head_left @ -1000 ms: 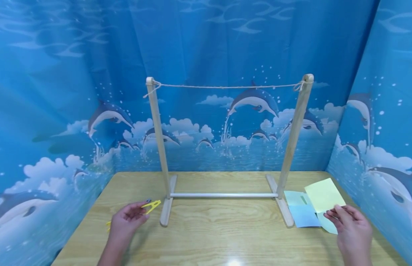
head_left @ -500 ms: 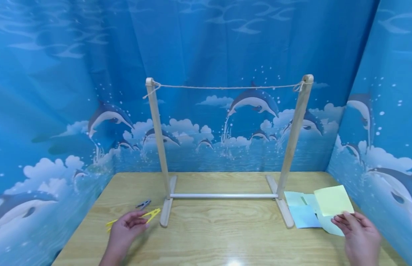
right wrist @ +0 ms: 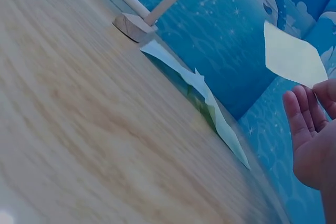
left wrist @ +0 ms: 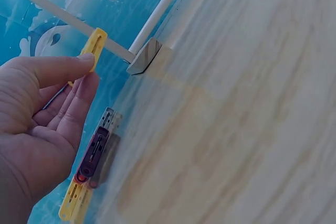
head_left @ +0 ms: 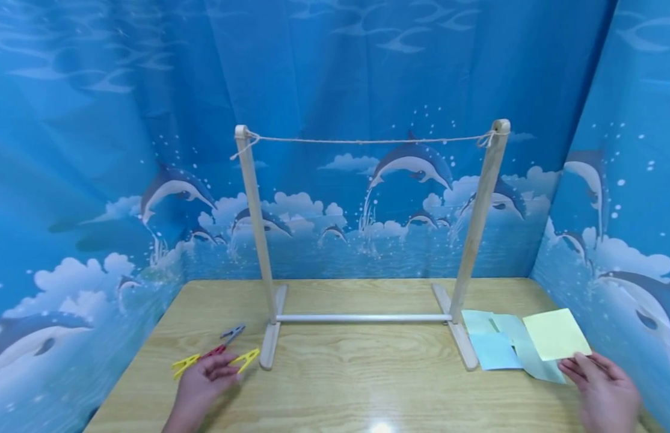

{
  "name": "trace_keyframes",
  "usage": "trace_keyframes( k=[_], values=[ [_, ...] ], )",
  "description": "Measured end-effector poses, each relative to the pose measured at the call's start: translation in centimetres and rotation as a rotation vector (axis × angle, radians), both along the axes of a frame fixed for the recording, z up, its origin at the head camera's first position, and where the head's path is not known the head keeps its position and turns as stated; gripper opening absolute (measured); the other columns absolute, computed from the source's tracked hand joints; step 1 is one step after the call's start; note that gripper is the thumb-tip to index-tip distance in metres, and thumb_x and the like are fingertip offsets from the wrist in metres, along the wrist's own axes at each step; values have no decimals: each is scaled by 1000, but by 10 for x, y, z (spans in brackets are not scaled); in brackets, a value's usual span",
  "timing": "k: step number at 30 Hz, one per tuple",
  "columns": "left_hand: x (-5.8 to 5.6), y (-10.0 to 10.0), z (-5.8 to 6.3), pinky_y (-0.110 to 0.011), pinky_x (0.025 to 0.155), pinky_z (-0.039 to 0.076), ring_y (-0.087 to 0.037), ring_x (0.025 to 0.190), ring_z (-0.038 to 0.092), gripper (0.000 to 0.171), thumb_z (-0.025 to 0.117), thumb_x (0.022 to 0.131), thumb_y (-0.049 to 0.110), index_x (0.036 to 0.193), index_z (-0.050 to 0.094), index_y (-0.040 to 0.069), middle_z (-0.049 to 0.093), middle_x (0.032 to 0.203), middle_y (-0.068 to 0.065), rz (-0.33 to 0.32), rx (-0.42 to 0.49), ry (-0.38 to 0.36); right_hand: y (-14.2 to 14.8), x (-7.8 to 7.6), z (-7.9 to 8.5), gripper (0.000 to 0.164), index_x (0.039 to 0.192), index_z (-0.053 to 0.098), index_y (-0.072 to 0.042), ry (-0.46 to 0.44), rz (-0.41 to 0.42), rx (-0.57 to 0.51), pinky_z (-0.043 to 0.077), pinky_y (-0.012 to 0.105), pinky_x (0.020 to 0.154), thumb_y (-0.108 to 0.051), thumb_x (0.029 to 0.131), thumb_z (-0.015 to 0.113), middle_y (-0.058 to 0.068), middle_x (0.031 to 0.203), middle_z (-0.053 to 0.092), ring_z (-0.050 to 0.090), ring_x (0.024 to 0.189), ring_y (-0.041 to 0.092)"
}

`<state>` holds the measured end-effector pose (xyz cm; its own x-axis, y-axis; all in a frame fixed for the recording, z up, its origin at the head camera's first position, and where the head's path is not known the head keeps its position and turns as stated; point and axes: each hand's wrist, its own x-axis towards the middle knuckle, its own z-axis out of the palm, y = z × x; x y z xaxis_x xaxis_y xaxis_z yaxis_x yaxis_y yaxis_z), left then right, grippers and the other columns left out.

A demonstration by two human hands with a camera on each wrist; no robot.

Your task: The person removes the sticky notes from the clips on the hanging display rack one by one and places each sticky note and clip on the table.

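My left hand point(head_left: 204, 380) pinches a yellow clothespin point(head_left: 246, 359) between thumb and fingers, beside the left foot of the wooden rack. In the left wrist view that clothespin point(left wrist: 95, 45) is raised above the table. Behind the hand lie a grey clothespin point(head_left: 233, 332), a red clothespin point(head_left: 213, 350) and another yellow clothespin point(head_left: 186, 364). At the right, my right hand point(head_left: 605, 385) holds a pale yellow paper square point(head_left: 557, 334) by its lower corner. Bluish and greenish paper sheets point(head_left: 494, 352) lie on the table just left of it, partly overlapped by the square.
A wooden rack point(head_left: 480, 234) with two posts and a lower bar point(head_left: 362, 318) stands mid-table. A string point(head_left: 362, 142) is tied between the post tops. Dolphin-print curtains point(head_left: 335, 72) surround the wooden table point(head_left: 362, 379) at the back and sides.
My right hand has moved right and slightly down with the yellow paper, uncovering more of the sheets. My left hand has sunk slightly with the clothespin, and the grey and red clothespins now show.
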<state>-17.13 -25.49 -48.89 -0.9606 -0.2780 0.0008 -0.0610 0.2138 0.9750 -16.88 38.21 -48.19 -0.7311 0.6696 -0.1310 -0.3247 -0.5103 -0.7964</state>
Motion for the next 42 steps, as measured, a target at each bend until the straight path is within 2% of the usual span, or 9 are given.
trace_keyframes(
  k=[3, 7, 11, 18, 29, 33, 35, 39, 42],
  values=[
    [-1, -1, -2, -21, 72, 56, -11, 79, 69, 49, 83, 70, -5, 115, 64, -8, 72, 96, -18, 4, -21, -27, 6, -2, -2, 8, 93, 65, -7, -117, -49, 52, 59, 26, 56, 0, 90, 66, 3, 71, 70, 69, 58, 16],
    [-2, -3, -8, -22, 72, 56, -11, 80, 69, 48, 82, 69, -8, 114, 64, -9, 72, 95, -18, -5, -27, -28, 18, -5, -11, 9, 100, 61, -15, -279, -47, 156, 58, 22, 56, -8, 95, 61, -8, 70, 67, 67, 57, 8],
    [-3, -5, -12, -22, 72, 57, -12, 80, 70, 46, 81, 69, -10, 112, 65, -8, 72, 96, -18, -14, -37, -41, 32, -11, -22, 9, 102, 58, -18, -379, -63, 211, 56, 23, 51, -11, 96, 60, -12, 66, 64, 65, 55, 5],
    [-4, -7, -13, -22, 71, 57, -17, 82, 71, 44, 82, 68, -8, 109, 68, -6, 72, 97, -15, -32, -108, -82, 51, -16, -35, 14, 104, 56, -21, -474, -54, 230, 55, 25, 45, -10, 96, 60, -14, 62, 61, 64, 53, 3],
    [-5, -7, -19, -22, 69, 57, -15, 79, 71, 41, 82, 66, -10, 105, 69, -4, 71, 99, -15, -44, -146, -71, 58, -16, -31, 15, 103, 54, -22, -587, -6, 284, 55, 25, 47, -8, 97, 57, -16, 57, 56, 62, 51, 2],
    [-5, -7, -20, -22, 69, 57, -15, 78, 70, 41, 82, 66, -10, 105, 69, -4, 72, 97, -14, -40, -162, -69, 56, -16, -30, 12, 103, 53, -15, -639, -16, 326, 54, 26, 45, -6, 97, 56, -18, 51, 53, 60, 47, 1],
    [-5, -7, -19, -22, 68, 57, -15, 78, 71, 41, 82, 66, -10, 104, 69, -4, 72, 96, -14, -38, -167, -68, 54, -17, -29, 10, 107, 55, -6, -682, -17, 374, 53, 27, 42, -6, 97, 55, -19, 47, 51, 58, 45, 0],
    [-5, -6, -17, -22, 68, 57, -16, 78, 71, 42, 83, 65, -9, 104, 69, -4, 72, 96, -14, -39, -182, -68, 52, -19, -26, 31, 122, 51, 12, -768, -11, 449, 51, 29, 39, -7, 97, 53, -16, 44, 48, 56, 43, 3],
    [-5, -6, -17, -22, 67, 57, -17, 79, 70, 42, 83, 65, -9, 104, 69, -4, 72, 96, -14, -39, -198, -73, 53, -22, -27, 39, 130, 46, 15, -821, -15, 487, 49, 29, 38, -6, 98, 52, -11, 47, 48, 53, 41, 5]
  ],
)
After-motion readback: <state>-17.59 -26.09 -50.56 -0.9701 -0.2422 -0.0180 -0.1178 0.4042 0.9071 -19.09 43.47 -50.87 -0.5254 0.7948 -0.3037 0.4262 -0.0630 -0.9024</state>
